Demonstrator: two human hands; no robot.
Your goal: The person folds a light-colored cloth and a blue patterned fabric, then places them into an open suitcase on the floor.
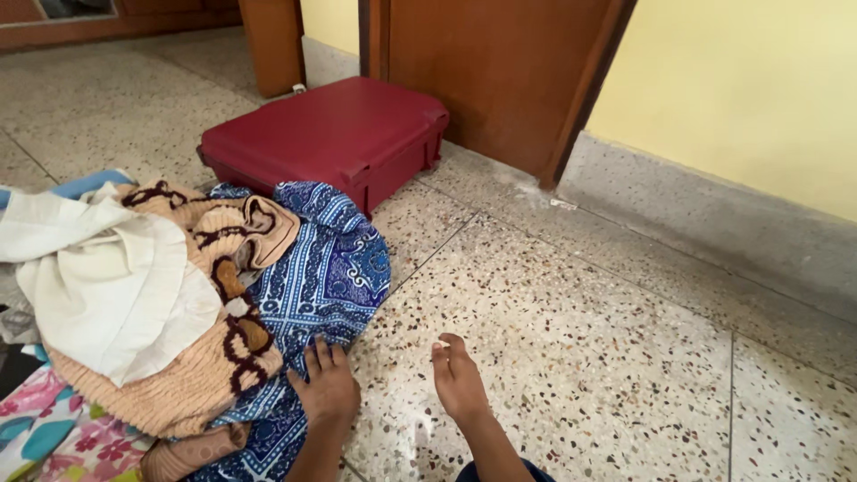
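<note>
Neither of my hands shows in the head view. At the bottom edge I see what look like my two bare feet on the speckled floor. The left foot (327, 386) rests with its toes on the edge of a blue patterned cloth (330, 268). The right foot (458, 379) lies flat on bare floor, a little apart from the cloth. The blue cloth is part of a heap of clothes, with a tan knitted piece with dark brown pattern (201, 357) and a white garment (107, 286) on top.
A closed dark red suitcase (330, 134) lies flat on the floor behind the heap, near a wooden door (500, 71). A yellow wall with a grey skirting (714, 214) runs along the right. Floral fabric (54, 428) lies at the bottom left.
</note>
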